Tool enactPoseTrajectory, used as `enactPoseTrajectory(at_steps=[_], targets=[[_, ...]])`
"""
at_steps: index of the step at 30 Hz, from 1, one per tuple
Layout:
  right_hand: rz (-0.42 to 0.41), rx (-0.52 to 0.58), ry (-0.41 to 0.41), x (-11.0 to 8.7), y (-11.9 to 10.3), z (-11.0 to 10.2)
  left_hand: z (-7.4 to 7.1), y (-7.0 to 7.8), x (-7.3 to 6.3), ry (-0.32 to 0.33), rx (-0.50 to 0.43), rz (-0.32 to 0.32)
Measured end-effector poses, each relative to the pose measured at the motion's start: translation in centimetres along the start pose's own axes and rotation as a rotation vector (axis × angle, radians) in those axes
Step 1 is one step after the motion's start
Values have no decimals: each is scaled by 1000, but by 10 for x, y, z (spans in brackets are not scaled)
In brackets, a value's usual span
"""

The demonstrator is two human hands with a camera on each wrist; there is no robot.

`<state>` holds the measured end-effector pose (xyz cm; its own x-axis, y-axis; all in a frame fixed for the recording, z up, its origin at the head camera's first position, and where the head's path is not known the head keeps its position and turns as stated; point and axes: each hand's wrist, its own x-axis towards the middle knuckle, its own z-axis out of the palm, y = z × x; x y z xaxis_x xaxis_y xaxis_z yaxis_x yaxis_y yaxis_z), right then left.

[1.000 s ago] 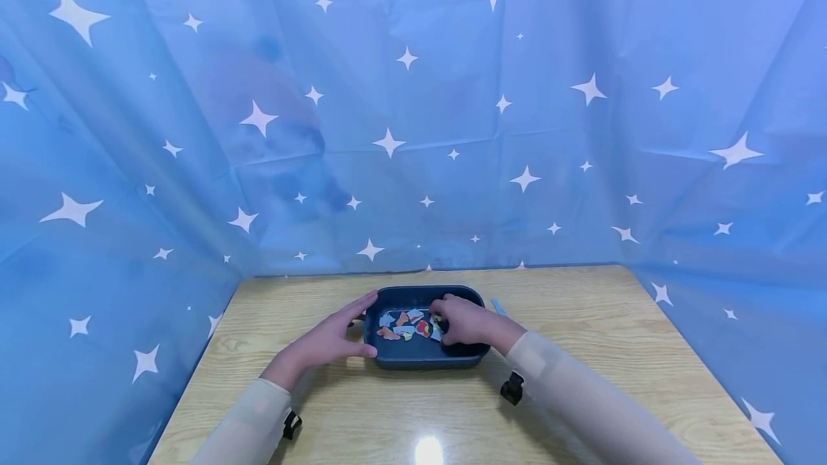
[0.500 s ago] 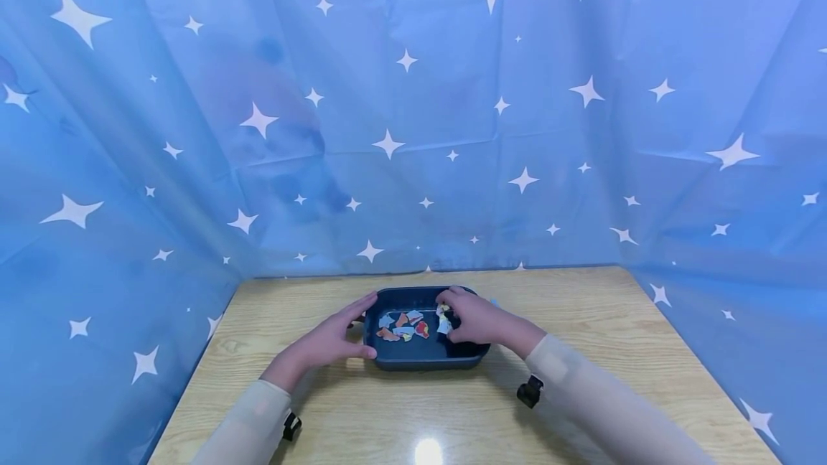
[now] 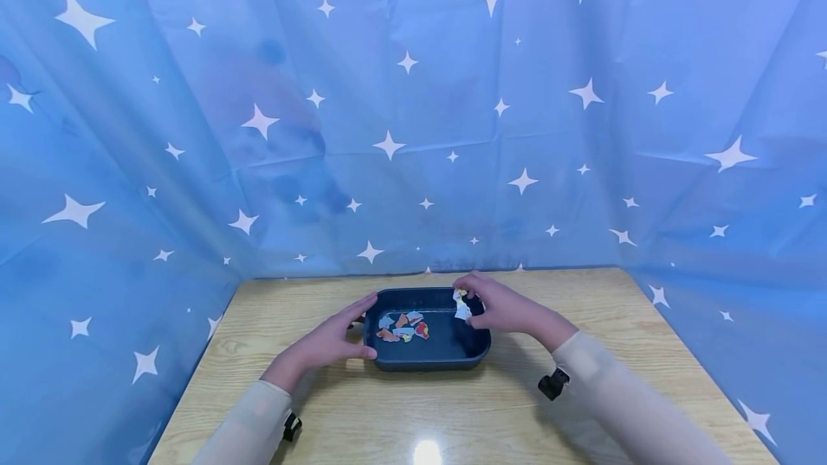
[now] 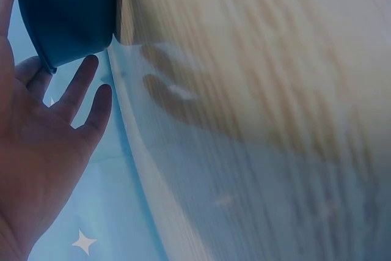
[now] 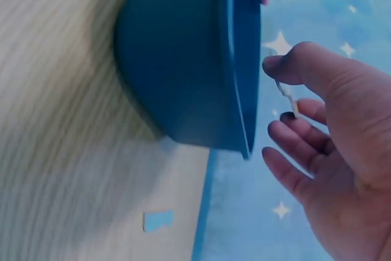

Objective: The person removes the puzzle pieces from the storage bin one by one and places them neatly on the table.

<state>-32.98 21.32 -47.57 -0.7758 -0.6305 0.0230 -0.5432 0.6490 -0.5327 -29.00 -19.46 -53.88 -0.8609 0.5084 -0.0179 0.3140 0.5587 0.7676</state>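
Observation:
A dark blue rectangular tray [image 3: 429, 364] with rounded corners stands on the table. My left hand [image 3: 336, 336] spans its left end, thumb at the near corner and fingers at the far one. In the left wrist view, the left hand's fingers [image 4: 79, 87] are spread, near the tray's rim. Over the tray's right side, my right hand [image 3: 507, 307] pinches a small jagged printed card piece [image 3: 461, 305], white and yellow; whether it is one piece or more, I cannot tell. Several similar card pieces [image 3: 403, 332], red, orange and pale blue, lie in the tray's left half.
Beyond the tray's right side, a small light-blue piece [image 5: 158, 220] lies on the wooden table [image 3: 349, 407]. Blue star-patterned cloth [image 3: 413, 128] hangs behind the table and along both sides.
My right hand has lifted the jagged card piece from the tray's floor and moved right and away toward the far right rim. The left hand and tray stay put.

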Motion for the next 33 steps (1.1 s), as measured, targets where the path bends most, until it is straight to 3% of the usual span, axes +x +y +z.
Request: enactPoseTrajectory(at_steps=[22, 33], targets=[[18, -92, 25, -41, 48, -35, -1, 3, -2, 3, -13, -9], [51, -98, 17, -47, 76, -29, 0, -2, 0, 1, -5, 3]])
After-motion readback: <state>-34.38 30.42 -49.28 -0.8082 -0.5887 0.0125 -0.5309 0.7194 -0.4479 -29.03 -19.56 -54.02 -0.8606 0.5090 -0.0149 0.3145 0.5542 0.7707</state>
